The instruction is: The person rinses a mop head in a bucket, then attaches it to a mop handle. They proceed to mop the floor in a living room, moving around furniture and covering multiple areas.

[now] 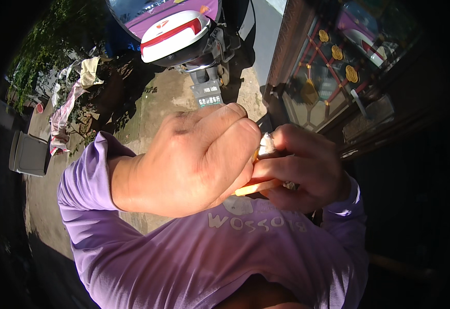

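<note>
Both hands meet in front of my chest, over a purple long-sleeved shirt [178, 266]. My left hand [182, 166] is curled with its back towards me, so most of its grip is hidden. From under it comes a narrow orange object [250, 189], which runs towards my right hand [306, 170]; its kind cannot be told. A small whitish piece [266, 145] shows between the two hands, pinched by the bent fingers of the right one. The right hand lies partly in shadow.
Ahead stands a parked scooter with a white and red rear box [176, 36] and a plate [206, 94] bearing writing. A dark-framed glass door [321, 77] is at the right. Cloths [66, 112] hang by leafy shrubs [51, 42] at the left, near a grey box-like object [29, 154].
</note>
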Motion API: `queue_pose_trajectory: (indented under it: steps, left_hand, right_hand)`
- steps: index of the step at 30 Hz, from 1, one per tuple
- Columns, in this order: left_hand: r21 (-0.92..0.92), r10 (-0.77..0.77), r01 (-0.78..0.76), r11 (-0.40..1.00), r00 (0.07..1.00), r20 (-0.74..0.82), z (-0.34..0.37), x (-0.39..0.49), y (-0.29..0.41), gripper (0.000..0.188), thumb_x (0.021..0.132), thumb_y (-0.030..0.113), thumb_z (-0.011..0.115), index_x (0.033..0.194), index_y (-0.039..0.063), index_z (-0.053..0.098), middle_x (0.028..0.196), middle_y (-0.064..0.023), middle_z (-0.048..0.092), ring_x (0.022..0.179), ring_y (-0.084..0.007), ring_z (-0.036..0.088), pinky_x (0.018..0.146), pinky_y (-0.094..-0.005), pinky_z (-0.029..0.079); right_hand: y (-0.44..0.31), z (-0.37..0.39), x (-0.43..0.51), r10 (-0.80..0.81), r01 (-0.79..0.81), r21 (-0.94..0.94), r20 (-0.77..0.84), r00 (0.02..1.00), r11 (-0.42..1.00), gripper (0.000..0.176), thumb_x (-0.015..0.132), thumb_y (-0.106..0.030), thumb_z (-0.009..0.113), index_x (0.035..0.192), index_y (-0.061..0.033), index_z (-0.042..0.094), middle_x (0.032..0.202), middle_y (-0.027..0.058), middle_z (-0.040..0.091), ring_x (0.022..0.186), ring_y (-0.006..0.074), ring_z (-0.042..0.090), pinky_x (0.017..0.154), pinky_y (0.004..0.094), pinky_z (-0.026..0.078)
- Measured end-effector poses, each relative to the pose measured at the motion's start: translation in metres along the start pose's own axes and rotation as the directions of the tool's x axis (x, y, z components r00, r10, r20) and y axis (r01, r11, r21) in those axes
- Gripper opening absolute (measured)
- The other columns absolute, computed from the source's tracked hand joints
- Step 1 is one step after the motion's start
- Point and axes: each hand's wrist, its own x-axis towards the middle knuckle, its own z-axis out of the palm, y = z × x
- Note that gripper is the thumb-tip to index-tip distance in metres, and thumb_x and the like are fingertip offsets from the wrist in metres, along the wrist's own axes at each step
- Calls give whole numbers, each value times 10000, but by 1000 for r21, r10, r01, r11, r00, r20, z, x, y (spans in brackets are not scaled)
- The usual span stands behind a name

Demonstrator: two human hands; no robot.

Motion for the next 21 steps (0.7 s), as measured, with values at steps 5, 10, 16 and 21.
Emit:
queue_pose_trajectory:
  steps: [5,10,16,21]
  left_hand:
    - [-197,-11,12,980,1000,5,3,-2,-7,133,783,12,652,848,-25,542,757,-120,494,581,-278,525,479,-367,434]
    - [-338,-74,90,937,995,62,1,-3,-8,66,851,10,614,868,-12,554,771,-121,509,606,-294,539,518,-380,444]
    - [-370,-101,148,917,985,143,-5,-2,-12,67,910,12,608,868,-29,576,827,-137,606,676,-262,597,591,-340,482]
    - [-421,-164,208,883,977,140,1,-3,-15,47,892,11,614,878,1,571,805,-118,566,668,-280,584,580,-351,466]
  right_hand:
    - [-2,4,-6,5,-7,-27,-64,998,1000,255,731,-21,738,976,-4,672,792,102,563,607,201,586,502,306,475]
    - [3,8,-11,-19,16,-30,-88,996,999,276,723,-64,721,987,5,682,849,142,617,602,207,611,514,301,500]
    - [5,7,-12,-1,-3,-33,-98,995,999,299,697,-38,710,991,7,682,848,142,614,598,195,605,496,296,486]
    - [6,6,-11,21,-26,-42,-98,995,999,327,674,-29,703,999,5,684,843,140,609,587,185,596,485,294,474]
